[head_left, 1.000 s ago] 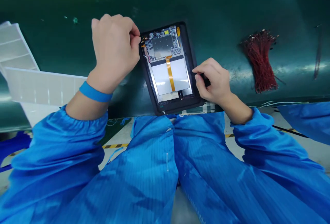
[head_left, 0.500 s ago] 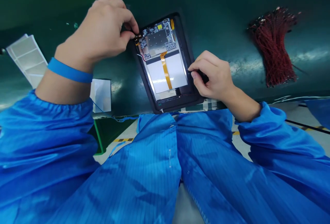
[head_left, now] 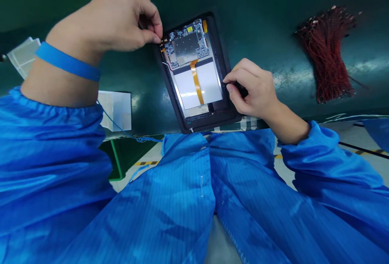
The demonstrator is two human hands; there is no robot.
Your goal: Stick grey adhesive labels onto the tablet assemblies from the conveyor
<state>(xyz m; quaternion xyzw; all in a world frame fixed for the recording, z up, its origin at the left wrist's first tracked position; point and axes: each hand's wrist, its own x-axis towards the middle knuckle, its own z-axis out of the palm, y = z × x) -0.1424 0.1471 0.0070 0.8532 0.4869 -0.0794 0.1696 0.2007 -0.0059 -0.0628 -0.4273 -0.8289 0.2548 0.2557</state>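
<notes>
An opened tablet (head_left: 226, 112) with a black frame lies tilted on the green bench. Inside it are a circuit board (head_left: 186, 47), silvery-white flat panels (head_left: 184, 90) and an orange flex cable (head_left: 197, 81). At the board's upper left corner, my left hand (head_left: 121, 19) pinches thumb and finger together; whatever lies between the fingertips is too small to make out. Thin red and white wires (head_left: 167, 65) run just below that corner. My right hand (head_left: 252, 88) is closed at the tablet's right edge, thumb and forefinger gripping the frame.
A bundle of twisted red-and-black wires (head_left: 330, 55) lies on the bench to the right. White sheets (head_left: 117, 110) rest left of the tablet, with lighter sectioned pieces (head_left: 24, 55) farther left. A blue cord (head_left: 112, 120) hangs near my left sleeve. Below the bench edge stands a green bin (head_left: 121, 158).
My left forearm and wrist have swung left and slightly up, while the fingertips stay at the board's corner. The right hand and tablet have barely shifted.
</notes>
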